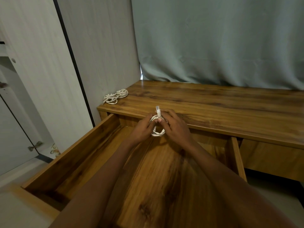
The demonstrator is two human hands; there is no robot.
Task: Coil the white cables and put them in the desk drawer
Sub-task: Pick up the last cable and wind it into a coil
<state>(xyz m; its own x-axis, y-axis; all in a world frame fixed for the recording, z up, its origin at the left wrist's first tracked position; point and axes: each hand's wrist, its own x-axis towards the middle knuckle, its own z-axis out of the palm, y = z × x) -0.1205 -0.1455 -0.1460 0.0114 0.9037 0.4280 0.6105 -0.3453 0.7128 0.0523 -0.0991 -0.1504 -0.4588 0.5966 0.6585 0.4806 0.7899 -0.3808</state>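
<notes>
A small coil of white cable [158,131] hangs between both my hands, above the open wooden drawer [85,155] and just in front of the desk's front edge. My left hand [142,128] grips the coil's left side. My right hand [174,125] pinches the upper part, where the clear plug end sticks up. A second white cable [115,95] lies in a loose bundle on the far left corner of the desk top [213,102].
The drawer is pulled far out toward me, its bottom bare wood. A grey-green curtain [213,41] hangs behind the desk. A pale wardrobe panel [49,71] with a dark edge stands at the left, close to the drawer's side.
</notes>
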